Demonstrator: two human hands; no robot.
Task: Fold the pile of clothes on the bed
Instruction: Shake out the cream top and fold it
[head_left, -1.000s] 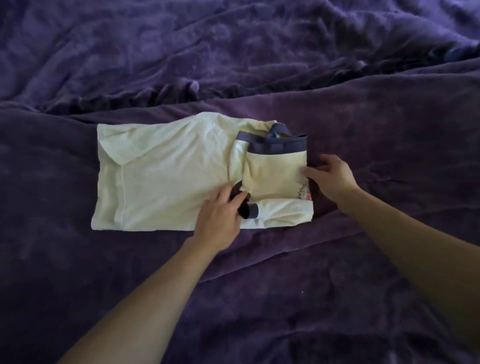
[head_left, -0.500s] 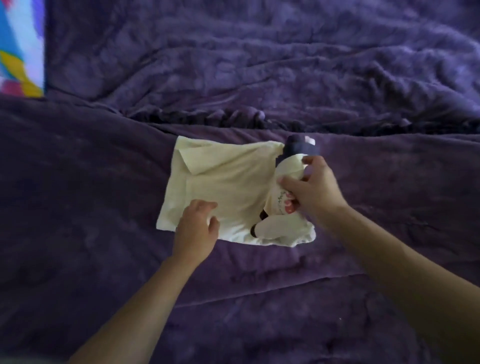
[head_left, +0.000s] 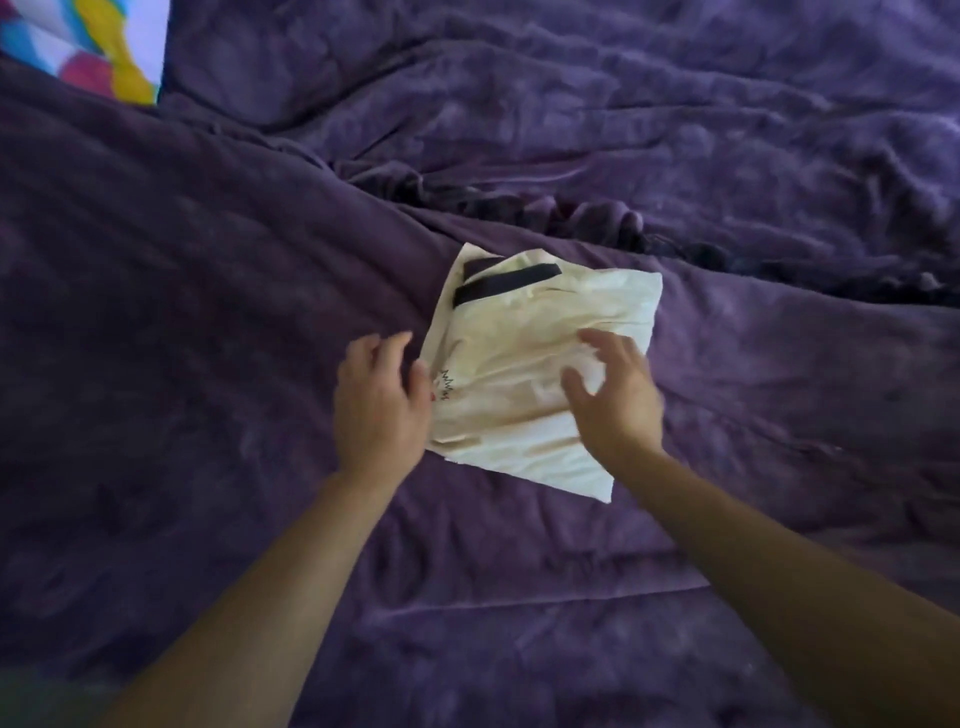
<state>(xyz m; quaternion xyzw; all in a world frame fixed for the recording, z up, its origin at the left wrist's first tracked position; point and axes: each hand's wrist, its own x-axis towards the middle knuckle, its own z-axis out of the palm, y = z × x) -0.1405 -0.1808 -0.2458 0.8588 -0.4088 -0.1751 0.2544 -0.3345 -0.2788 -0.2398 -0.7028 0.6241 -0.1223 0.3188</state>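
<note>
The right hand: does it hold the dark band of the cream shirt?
No, the right hand is open over the near part of the cream shirt, and the dark band lies at the far edge, untouched.

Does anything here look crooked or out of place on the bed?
Slightly. The folded cream shirt lies skewed on the purple blanket, and one layer pokes out at its near right corner, so the edges do not line up.
</note>
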